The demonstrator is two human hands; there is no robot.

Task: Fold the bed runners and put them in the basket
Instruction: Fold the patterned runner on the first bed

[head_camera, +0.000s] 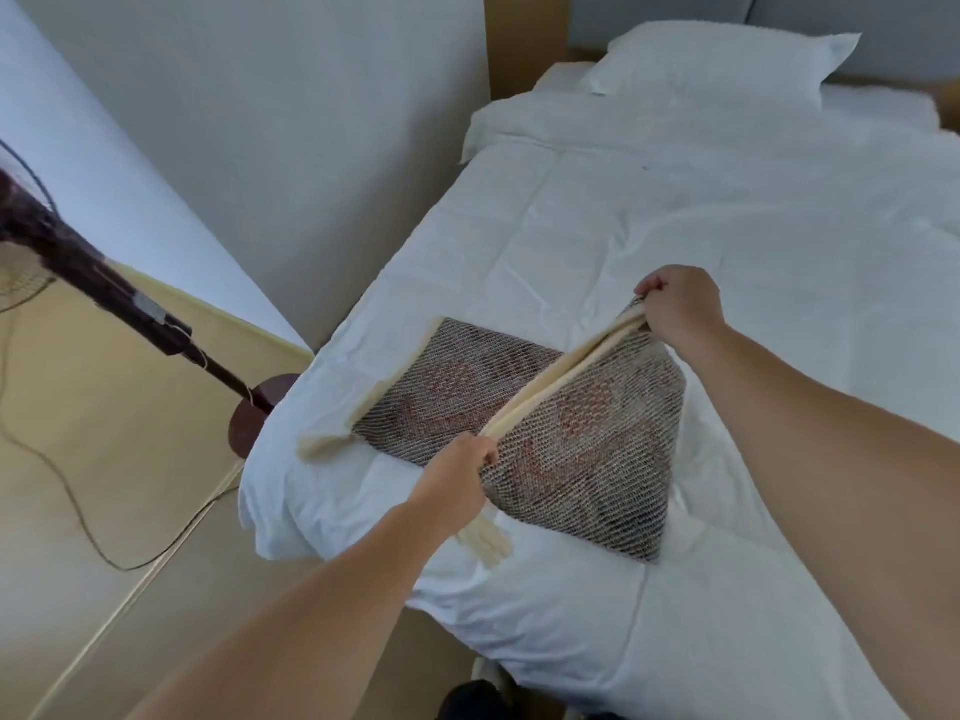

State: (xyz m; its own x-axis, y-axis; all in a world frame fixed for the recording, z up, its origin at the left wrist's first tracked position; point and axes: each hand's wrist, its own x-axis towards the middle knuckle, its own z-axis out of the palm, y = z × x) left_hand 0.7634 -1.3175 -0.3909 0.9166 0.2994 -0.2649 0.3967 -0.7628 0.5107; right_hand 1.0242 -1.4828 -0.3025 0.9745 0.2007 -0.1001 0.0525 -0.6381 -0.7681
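A woven brown and red bed runner (587,439) with a cream edge lies partly folded on the white bed (727,241), near its foot. My left hand (457,472) grips the near end of the raised cream edge. My right hand (678,304) pinches the far end of that edge, so the stacked layers stretch taut between the two hands above the part lying flat. Cream strips stick out at the runner's left side and under my left wrist. No basket is in view.
A white pillow (722,57) lies at the head of the bed. A dark standing fan (93,272) leans over the tan floor at left, its round base (254,413) beside the bed's corner and its cable (62,491) trailing across the floor. White walls stand behind.
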